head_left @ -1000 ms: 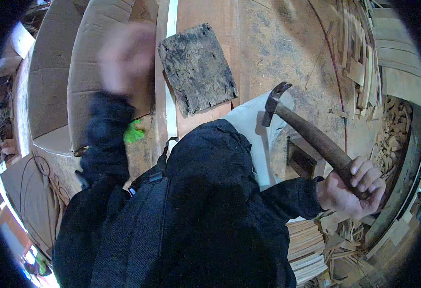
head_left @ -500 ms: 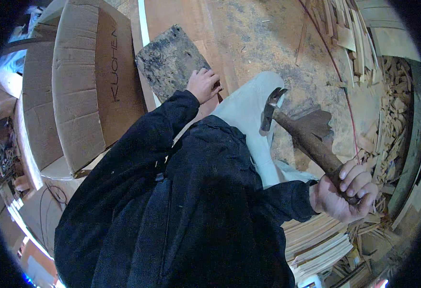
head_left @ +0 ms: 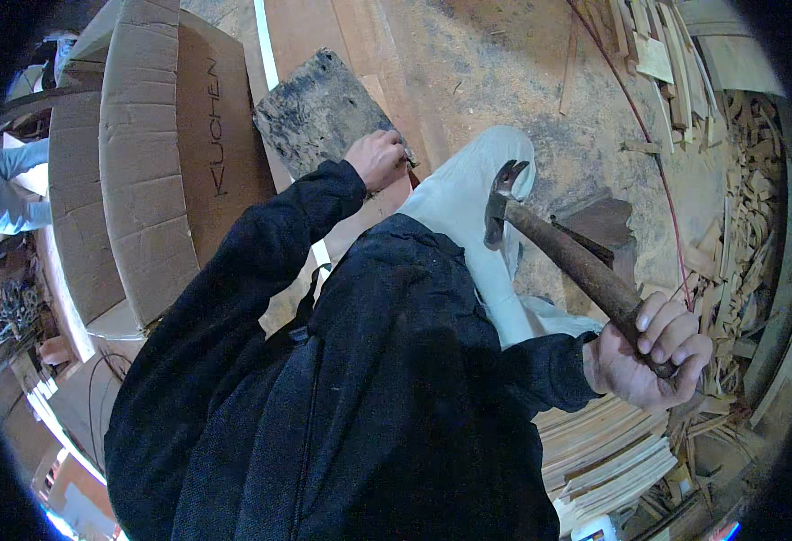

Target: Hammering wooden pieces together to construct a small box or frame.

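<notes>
Cardboard box (head_left: 143, 162) left of block (head_left: 319, 113), wood scraps (head_left: 739, 225) rt.

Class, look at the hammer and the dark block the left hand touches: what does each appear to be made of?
Hammer: the head looks like dark, dull metal, and the brown handle is probably wood with a worn, smooth look. Block: apparently old wood, grey-black and rough, with chipped edges and a weathered, stained face.

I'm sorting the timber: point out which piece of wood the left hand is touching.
The dark, weathered square wooden block under the left hand; the other boards are pale.
</notes>
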A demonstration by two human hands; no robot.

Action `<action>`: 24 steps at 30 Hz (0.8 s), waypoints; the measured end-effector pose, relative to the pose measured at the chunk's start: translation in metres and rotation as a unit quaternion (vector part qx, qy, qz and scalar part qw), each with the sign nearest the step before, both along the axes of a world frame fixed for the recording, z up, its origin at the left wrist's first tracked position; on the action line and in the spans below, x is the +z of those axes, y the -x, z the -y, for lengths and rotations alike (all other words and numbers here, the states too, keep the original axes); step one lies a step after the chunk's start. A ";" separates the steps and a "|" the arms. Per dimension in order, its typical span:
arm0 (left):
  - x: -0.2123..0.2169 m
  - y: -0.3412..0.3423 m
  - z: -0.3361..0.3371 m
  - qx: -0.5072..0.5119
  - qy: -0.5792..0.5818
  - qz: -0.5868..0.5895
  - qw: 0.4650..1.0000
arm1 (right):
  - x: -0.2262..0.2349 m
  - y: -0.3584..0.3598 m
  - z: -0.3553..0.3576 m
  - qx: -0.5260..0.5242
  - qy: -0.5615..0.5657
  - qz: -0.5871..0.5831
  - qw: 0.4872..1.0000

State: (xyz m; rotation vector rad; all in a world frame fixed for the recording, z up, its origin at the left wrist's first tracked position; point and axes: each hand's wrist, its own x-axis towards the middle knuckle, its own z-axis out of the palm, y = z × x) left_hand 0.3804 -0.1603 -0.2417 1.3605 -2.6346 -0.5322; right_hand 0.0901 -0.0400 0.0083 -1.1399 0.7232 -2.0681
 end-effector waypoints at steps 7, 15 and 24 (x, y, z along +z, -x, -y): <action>-0.008 0.005 0.008 -0.062 -0.021 0.098 0.993 | 0.003 -0.006 -0.003 0.038 0.009 0.027 0.999; -0.022 0.001 0.006 -0.101 0.046 0.070 0.991 | 0.003 -0.011 -0.002 0.042 0.006 0.008 0.999; 0.026 -0.034 0.008 0.088 0.084 -0.151 0.981 | 0.008 -0.012 0.003 0.043 0.006 0.002 0.999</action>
